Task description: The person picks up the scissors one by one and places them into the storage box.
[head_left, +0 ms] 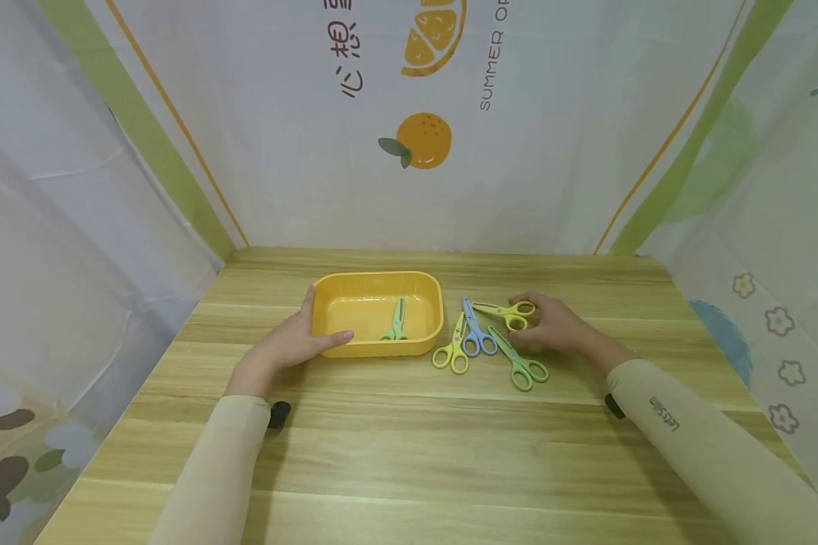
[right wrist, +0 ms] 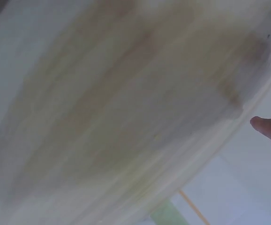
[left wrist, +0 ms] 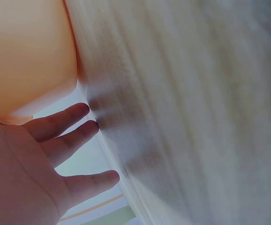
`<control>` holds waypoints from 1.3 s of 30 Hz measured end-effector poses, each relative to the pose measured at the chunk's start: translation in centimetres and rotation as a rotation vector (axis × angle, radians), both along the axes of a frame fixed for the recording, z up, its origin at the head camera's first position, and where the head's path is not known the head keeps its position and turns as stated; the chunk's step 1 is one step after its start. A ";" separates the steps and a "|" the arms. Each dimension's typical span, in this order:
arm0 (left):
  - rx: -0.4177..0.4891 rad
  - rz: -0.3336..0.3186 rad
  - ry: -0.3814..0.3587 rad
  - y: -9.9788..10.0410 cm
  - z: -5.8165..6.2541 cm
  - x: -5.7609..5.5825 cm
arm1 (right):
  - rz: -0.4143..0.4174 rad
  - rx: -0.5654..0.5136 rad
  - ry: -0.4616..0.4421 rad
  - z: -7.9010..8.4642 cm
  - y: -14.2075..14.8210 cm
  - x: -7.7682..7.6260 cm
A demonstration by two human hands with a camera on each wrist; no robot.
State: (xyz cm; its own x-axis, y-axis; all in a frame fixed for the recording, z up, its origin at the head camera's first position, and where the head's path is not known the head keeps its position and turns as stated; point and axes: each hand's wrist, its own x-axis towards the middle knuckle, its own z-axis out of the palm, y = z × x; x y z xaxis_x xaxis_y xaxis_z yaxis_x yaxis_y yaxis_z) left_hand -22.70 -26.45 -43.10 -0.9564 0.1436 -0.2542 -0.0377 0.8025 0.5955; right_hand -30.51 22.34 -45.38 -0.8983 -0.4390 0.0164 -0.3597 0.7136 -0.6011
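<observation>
A yellow plastic bin (head_left: 375,349) stands toward the back of the table with light-green scissors (head_left: 398,322) inside it. My left hand (head_left: 293,338) holds its near left corner, thumb over the front rim. Three outer fingers (left wrist: 72,137) stretch out straight and apart in the left wrist view. To the bin's right my right hand (head_left: 552,323) surrounds the handles of yellow scissors (head_left: 516,311), forefinger behind and thumb in front, with a gap visible. Beside these lie blue scissors (head_left: 476,330), green scissors (head_left: 516,357) and another yellow pair (head_left: 456,346).
The wooden table (head_left: 409,439) runs back to a white curtain (head_left: 518,189) printed with oranges. Similar cloth hangs along both sides. The scissors outside the bin lie close together, some overlapping.
</observation>
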 end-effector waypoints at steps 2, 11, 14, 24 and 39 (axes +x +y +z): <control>0.007 0.000 0.001 0.0 0.0 0.0 | -0.008 -0.012 -0.007 0.1 -0.1 0.1; -0.001 0.007 0.011 -0.1 -0.4 -0.3 | -0.014 -0.092 -0.017 0.3 -0.7 0.1; -0.003 0.012 0.013 -0.1 -0.4 -0.3 | -0.017 -0.109 -0.006 0.3 -0.9 0.0; -0.018 -0.004 0.021 0.0 -0.2 -0.2 | -0.001 -0.106 0.039 0.8 -0.9 -0.2; -0.041 0.006 0.016 -0.1 -0.4 -0.2 | -0.008 -0.130 0.042 2.5 -1.1 0.0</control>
